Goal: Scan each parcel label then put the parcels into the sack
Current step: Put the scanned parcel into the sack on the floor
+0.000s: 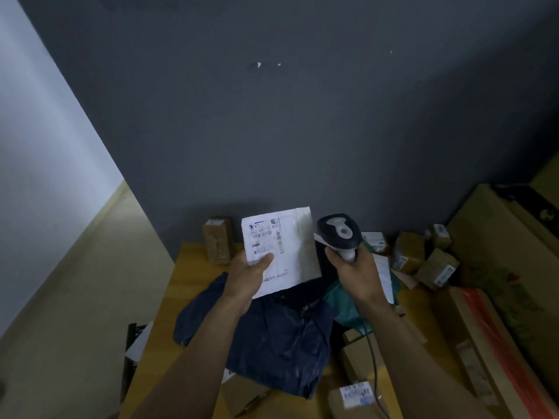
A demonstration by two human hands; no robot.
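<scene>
Left hand [251,275] pinches white parcel [281,252] upright, label toward camera, long axis vertical. Right hand [357,276] grips scanner [338,234] beside it, apparently aimed away. Dark sack [272,334] lies on table [193,267] below; small boxes [423,258] crowd right.

Person shows as two arms only, approx elbow to fingertips. Left hand [252,275] is bare, uncovered fr. fingers back to wrist. Right hand [355,275] is bare too, w/ the back of the hand & knuckles in plain view. Left forearm [193,352] is bare along its whole visible length, lean, widening twd the btm edge. Right forearm [417,352] is the same: bare, lean, broader nr the frame edge. Both wrists look bare, tho dim light & blur could hide a thin band. Whatever's worn higher up is out of frame.
</scene>
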